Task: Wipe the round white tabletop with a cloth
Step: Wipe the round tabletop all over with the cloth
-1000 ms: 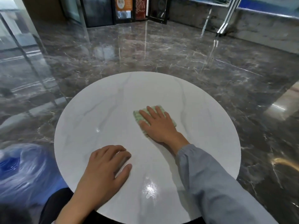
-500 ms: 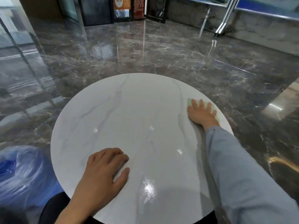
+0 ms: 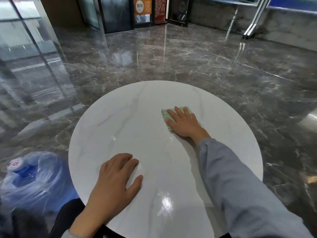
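The round white tabletop (image 3: pixel 130 127) with faint grey veins fills the middle of the view. A folded light green cloth (image 3: pixel 165 115) lies on its far right part, mostly hidden under my right hand (image 3: pixel 184 123), which presses flat on it with fingers spread. My left hand (image 3: pixel 116 179) rests palm down on the near left part of the top, fingers loosely apart, holding nothing. A grey-blue sleeve covers my right forearm.
A blue water jug (image 3: pixel 32 177) wrapped in clear plastic stands on the floor at the near left, close to the table's edge. Glossy dark marble floor (image 3: pixel 171 62) surrounds the table. Glass panels rise at the left; doors and posters line the back wall.
My right hand slid the cloth from the table's middle out to the right edge, and has now come back leftward to the far right part. My left hand stayed in place.
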A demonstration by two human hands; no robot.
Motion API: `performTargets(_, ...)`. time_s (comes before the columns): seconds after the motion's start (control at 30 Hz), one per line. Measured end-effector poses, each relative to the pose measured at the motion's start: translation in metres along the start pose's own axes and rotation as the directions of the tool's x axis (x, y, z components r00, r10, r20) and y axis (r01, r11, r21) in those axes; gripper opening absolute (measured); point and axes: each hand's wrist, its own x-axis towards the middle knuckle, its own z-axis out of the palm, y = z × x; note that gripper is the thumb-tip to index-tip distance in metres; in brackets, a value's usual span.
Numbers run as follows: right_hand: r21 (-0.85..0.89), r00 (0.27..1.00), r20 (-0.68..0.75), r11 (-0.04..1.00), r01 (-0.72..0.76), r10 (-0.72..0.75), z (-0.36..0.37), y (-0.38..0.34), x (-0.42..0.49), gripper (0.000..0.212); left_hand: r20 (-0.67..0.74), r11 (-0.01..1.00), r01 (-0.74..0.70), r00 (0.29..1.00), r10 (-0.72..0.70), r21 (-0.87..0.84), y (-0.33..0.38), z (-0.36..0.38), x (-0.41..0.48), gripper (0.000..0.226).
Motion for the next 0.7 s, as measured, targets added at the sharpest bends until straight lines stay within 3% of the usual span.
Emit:
performTargets(0.2,0.069,0.912,-0.083,0.915,-0.397,0.402,-0.035,0.137,-0.020,0.063,-0.012,0.998,0.006,1.000,-0.005,0.068,-0.001,0.003,0.001,0.048)
performTargets(0.4,0.079,0.869,-0.082,0.873,-0.482,0.488,-0.045,0.156,-0.008,0.063,-0.022,0.999,-0.004,1.000,0.005,0.044,-0.004,0.006,0.004,0.047)
performTargets(0.53,0.072,0.925,-0.031,0.924,-0.377,0.379,-0.044,0.108,0.014,0.062,-0.022,0.999,-0.014,1.000,0.015,0.039,-0.005,0.009,0.005,0.049)
performTargets(0.7,-0.037,0.999,0.034,0.999,-0.020,0.022,-0.013,-0.019,0.036,0.059,-0.017,0.999,-0.012,1.000,0.013,0.033,-0.005,0.008,0.007,0.047)
